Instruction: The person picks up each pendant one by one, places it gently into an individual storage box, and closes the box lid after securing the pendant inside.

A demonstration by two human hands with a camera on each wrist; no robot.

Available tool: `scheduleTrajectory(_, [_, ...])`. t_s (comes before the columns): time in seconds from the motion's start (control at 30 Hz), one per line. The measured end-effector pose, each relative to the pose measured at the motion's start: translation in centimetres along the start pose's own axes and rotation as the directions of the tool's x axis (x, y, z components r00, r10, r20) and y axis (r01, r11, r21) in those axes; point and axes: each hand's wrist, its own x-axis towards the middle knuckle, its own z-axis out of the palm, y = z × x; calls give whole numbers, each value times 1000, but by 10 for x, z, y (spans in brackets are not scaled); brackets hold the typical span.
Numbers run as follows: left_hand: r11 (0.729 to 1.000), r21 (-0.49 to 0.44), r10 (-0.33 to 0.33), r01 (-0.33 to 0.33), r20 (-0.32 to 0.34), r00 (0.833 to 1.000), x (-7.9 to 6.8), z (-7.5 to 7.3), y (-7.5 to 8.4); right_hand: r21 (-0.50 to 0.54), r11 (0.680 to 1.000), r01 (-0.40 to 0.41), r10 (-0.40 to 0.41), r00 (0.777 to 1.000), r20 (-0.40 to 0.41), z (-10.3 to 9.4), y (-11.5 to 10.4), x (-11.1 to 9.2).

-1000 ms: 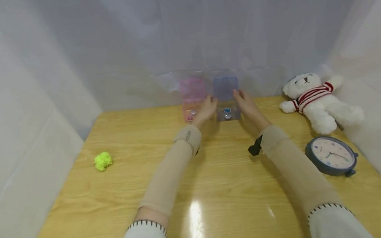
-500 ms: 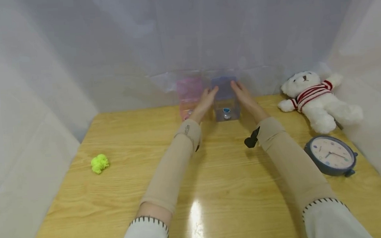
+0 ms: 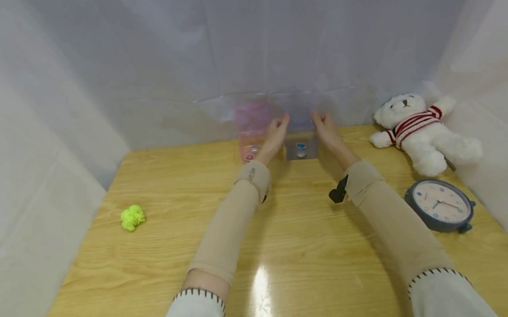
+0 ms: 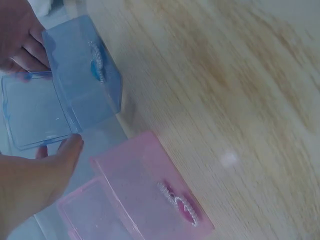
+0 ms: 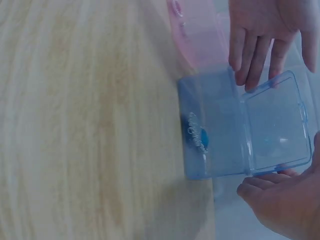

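Observation:
A small clear blue box (image 3: pixel 302 150) stands at the back of the table, its hinged lid (image 5: pixel 277 125) raised. Inside it lies a ring with a blue stone (image 3: pixel 301 146). At the lid's left side, my left hand (image 3: pixel 274 137) touches the edge, its fingers mostly straight in the right wrist view. Opposite, my right hand (image 3: pixel 328 133) has fingertips at the lid's right edge. Just left of it is a matching pink box (image 4: pixel 145 180), lid up, with a ring with a pink stone (image 4: pixel 186 210) inside; my left forearm partly covers it in the head view.
A white teddy bear (image 3: pixel 429 135) in a striped top lies at the back right. In front of it sits a round dark-blue clock (image 3: pixel 442 202). A yellow-green fluffy lump (image 3: pixel 133 218) lies on the left of the wooden table (image 3: pixel 164 183). White sheeting surrounds the table.
The blue lid stood upright earlier; in the head view it now appears foreshortened, its angle changed. Both hands have stayed beside it. The pink box has not moved on the table.

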Motion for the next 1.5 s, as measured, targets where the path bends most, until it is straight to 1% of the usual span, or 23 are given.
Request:
scheduleTrajectory(0.13, [998, 61, 31, -29, -38, 999, -3, 8, -2, -99, 995, 24, -17, 998, 63, 2, 8, -3])
scheduleTrajectory(0.27, [987, 136, 93, -83, -69, 993, -4, 14, -5, -166, 983, 78, -59, 991, 119, 4, 16, -4])
scheduleTrajectory(0.33, [971, 214, 126, -110, -62, 990, -4, 17, -8, -191, 975, 113, -89, 987, 131, 5, 20, -4])
scheduleTrajectory(0.43, [935, 325, 164, -143, -37, 986, -3, 20, -13, -191, 972, 137, -110, 983, 148, 5, 26, -6])
scheduleTrajectory(0.5, [912, 380, 181, -157, -29, 983, -3, 21, -16, -192, 970, 147, -119, 981, 152, 6, 29, -5])
scheduleTrajectory(0.53, [906, 393, 183, -157, -29, 983, -3, 22, -18, -188, 971, 148, -120, 981, 153, 6, 31, -5])
scheduleTrajectory(0.67, [893, 418, 201, -170, -33, 979, -3, 24, -20, -188, 971, 145, -117, 981, 153, 7, 36, -5])
scheduleTrajectory(0.8, [879, 441, 215, -182, -25, 976, -3, 25, -22, -179, 976, 123, -94, 982, 163, 7, 38, -6])
scheduleTrajectory(0.9, [884, 434, 206, -175, -25, 978, -4, 26, -23, -195, 974, 119, -86, 982, 170, 7, 38, -6])
scheduleTrajectory(1.03, [900, 403, 199, -169, -32, 980, -3, 27, -23, -222, 969, 112, -72, 981, 181, 7, 36, -5])
scheduleTrajectory(1.2, [917, 354, 222, -186, -64, 973, 0, 26, -22, -265, 960, 94, -41, 979, 198, 6, 30, -5])
scheduleTrajectory(1.27, [913, 360, 231, -192, -69, 970, 1, 27, -21, -278, 956, 92, -37, 980, 197, 6, 28, -5])
scheduleTrajectory(1.33, [906, 380, 226, -187, -61, 972, 0, 27, -21, -269, 959, 91, -40, 981, 190, 6, 29, -6])
scheduleTrajectory(1.43, [892, 418, 208, -171, -44, 977, 0, 30, -22, -252, 964, 87, -47, 986, 158, 7, 33, -6])
scheduleTrajectory(1.5, [894, 417, 197, -163, -40, 980, 0, 32, -23, -235, 968, 88, -60, 990, 126, 8, 36, -6])
